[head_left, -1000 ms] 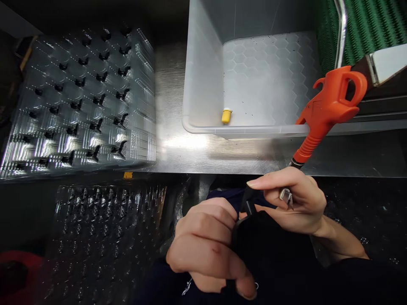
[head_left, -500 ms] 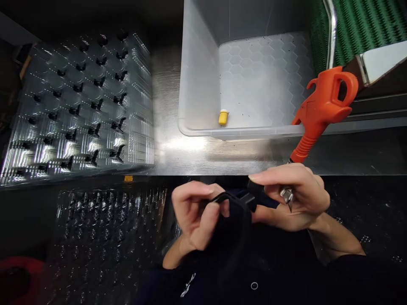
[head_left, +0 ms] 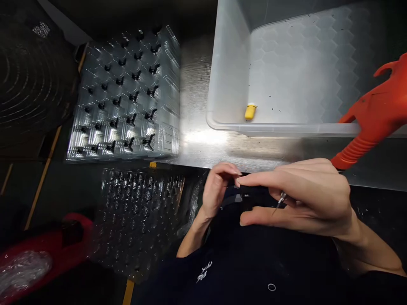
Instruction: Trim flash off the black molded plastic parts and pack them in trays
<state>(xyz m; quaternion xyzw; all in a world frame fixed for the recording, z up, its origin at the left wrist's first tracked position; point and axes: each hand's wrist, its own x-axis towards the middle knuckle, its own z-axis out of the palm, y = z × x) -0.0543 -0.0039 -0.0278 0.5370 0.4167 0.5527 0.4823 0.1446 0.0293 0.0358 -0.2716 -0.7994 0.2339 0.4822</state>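
My right hand [head_left: 305, 197] is partly closed around a craft knife [head_left: 281, 200], whose thin pointed tip sticks out between the fingers. Its index finger and thumb are stretched to the left, apart from each other. The index fingertip meets the fingertips of my left hand [head_left: 218, 190], or nearly so. My left hand is curled, and what it pinches is hidden and too dark to name. Between the hands, a black part [head_left: 246, 204] shows only faintly against my dark clothing.
Clear plastic trays [head_left: 127, 97] with black forked parts are stacked at left on the metal bench [head_left: 197, 146]. A translucent bin [head_left: 227, 84] holds a small yellow capped piece [head_left: 250, 112]. An orange air gun [head_left: 378, 114] hangs on its rim. More trays [head_left: 136, 212] and a red object [head_left: 76, 241] are lower left.
My view has swung left, so the bench things appear farther right. My right index finger has stretched toward my left hand. The black part, plain before between both hands, is now mostly hidden.
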